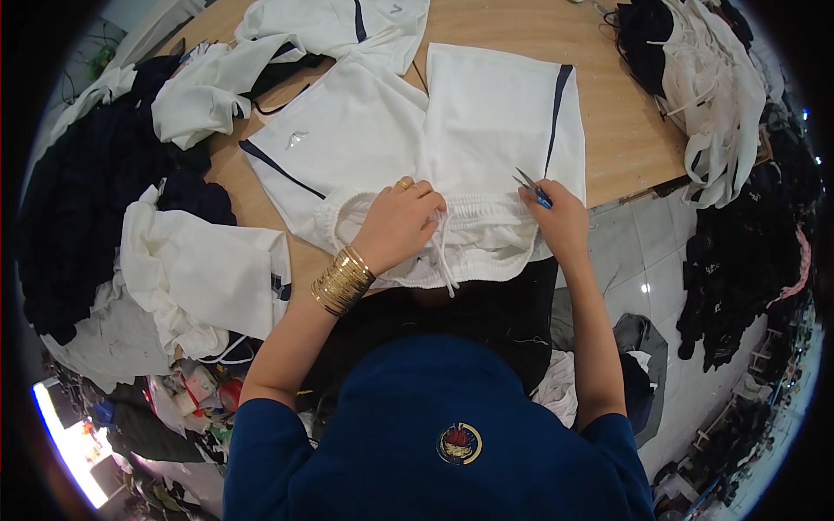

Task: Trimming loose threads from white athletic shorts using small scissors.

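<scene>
White shorts (pixel 495 122) with navy side stripes lie spread on the wooden table, their gathered elastic waistband toward me. At the left part of the waistband, my left hand (pixel 404 221) is closed on the fabric, beside the white drawstring (pixel 446 252) that hangs down over the opening. My right hand (pixel 560 219) grips small thread snips (pixel 533 188) with blue handles, and rests at the right end of the waistband. The two blades point up and to the left, slightly apart. Whether my right fingers also pinch the fabric is hidden.
More white garments (pixel 217 91) with navy trim lie at the far left of the wooden table (pixel 630 130). A folded white piece (pixel 204 269) is nearer on the left, by a dark clothing heap (pixel 87 200). White and dark garments (pixel 712 95) are piled at the far right.
</scene>
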Tool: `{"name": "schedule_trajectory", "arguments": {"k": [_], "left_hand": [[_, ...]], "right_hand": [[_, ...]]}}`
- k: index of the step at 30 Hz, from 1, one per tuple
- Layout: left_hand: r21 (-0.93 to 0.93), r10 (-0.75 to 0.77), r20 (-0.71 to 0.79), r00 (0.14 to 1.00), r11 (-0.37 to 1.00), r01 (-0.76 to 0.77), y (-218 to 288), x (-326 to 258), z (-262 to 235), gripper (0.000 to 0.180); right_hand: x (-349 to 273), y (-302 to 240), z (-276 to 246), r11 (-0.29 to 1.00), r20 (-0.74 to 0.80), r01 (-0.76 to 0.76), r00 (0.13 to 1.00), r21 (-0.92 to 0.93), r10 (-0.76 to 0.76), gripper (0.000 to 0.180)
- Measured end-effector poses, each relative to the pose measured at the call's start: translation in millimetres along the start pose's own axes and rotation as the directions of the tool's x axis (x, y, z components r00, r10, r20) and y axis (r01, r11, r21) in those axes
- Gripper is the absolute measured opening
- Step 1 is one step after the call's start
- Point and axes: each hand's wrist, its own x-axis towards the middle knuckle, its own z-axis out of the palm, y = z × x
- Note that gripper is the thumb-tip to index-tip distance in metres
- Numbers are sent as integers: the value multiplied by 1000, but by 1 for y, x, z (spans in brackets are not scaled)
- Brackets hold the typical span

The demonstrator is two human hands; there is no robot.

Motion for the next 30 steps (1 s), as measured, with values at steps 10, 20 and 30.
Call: {"name": "schedule_trajectory", "arguments": {"k": [10,20,30], "left_hand": [[47,82,-143,986,996,-76,-9,-15,15,8],[-344,-146,87,985,924,167,-22,-7,6,11],[-413,-146,94,985,894,172,-26,-9,8,10]], "right_hand": [[-8,-25,2,964,-202,264,943,-27,-264,23],[-11,-41,34,978,482,187,851,93,-209,19],[-38,-44,39,879,109,466,884,-105,-455,35]]}}
